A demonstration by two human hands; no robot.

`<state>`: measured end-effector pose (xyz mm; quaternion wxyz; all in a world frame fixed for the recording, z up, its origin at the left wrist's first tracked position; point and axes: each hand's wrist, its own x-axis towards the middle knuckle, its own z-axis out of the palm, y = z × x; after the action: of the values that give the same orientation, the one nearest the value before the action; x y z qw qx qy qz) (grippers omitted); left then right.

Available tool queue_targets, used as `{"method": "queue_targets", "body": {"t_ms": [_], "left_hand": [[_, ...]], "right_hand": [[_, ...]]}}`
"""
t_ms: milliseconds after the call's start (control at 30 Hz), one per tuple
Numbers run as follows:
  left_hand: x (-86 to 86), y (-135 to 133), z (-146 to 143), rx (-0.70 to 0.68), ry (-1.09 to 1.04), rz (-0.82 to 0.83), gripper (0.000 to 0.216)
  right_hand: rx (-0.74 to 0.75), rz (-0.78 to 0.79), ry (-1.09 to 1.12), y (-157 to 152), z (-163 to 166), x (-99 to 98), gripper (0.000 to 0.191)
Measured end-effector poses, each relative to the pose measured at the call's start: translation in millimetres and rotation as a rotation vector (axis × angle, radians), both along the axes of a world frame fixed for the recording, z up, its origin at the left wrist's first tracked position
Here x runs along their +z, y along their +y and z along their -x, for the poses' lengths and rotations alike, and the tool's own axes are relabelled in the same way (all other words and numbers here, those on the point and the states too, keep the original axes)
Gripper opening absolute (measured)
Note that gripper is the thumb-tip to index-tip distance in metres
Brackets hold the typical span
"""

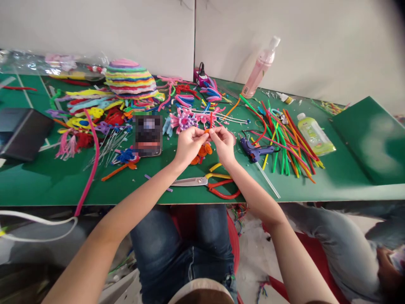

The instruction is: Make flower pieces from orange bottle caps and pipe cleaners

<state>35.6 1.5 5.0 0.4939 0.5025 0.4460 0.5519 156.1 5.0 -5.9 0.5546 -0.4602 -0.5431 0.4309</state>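
My left hand (189, 145) and my right hand (223, 143) meet over the green table (47, 181), fingers pinched together on a short orange pipe cleaner piece (207, 131) between them. Just under my hands lie orange pipe cleaner coils (204, 150). Scissors (202, 182) with red and yellow handles rest near the table's front edge below my wrists. A pink pipe cleaner flower (182, 120) lies just beyond my left hand.
A blue glue gun (255, 150) and a fan of coloured pipe cleaners (286, 139) lie to the right. A phone (147, 135), a striped pipe cleaner hat (130, 79), a pink bottle (260, 68), a green bottle (313, 134) and a black box (22, 131) stand around. Another person's legs (341, 249) show at lower right.
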Motion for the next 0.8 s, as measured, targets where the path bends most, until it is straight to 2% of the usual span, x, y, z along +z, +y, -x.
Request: {"method": "queue_targets", "body": {"t_ms": [133,200,333,500,600,700,800], "left_hand": [[8.7,3.9,13.9,-0.181,0.102,0.053,0.03],[13.0,5.1,20.7,-0.233,0.188,0.008,0.028],[17.5,3.1,23.1,-0.194,0.307,-0.109,0.018],[14.6,-0.7,17.4,-0.104,0.382,-0.195,0.011],[10.9,-0.7,16.9,-0.131,0.336,-0.169,0.014],[7.4,0.5,16.5,-0.208,0.239,-0.07,0.021],[4.8,1.5,15.3,-0.236,0.182,-0.031,0.024]], "right_hand": [[-0.037,-0.134,-0.224,-0.1,-7.9,5.3,0.034],[-0.028,-0.183,-0.322,-1.5,-10.2,10.4,0.031],[-0.005,-0.159,-0.337,-3.1,-9.9,14.4,0.034],[0.002,-0.149,-0.313,-1.2,-7.8,8.0,0.038],[0.004,-0.158,-0.309,-0.7,-6.7,2.5,0.034],[-0.024,-0.212,-0.372,-0.7,-5.7,0.0,0.03],[-0.056,-0.288,-0.535,-2.3,-9.2,10.0,0.03]]}}
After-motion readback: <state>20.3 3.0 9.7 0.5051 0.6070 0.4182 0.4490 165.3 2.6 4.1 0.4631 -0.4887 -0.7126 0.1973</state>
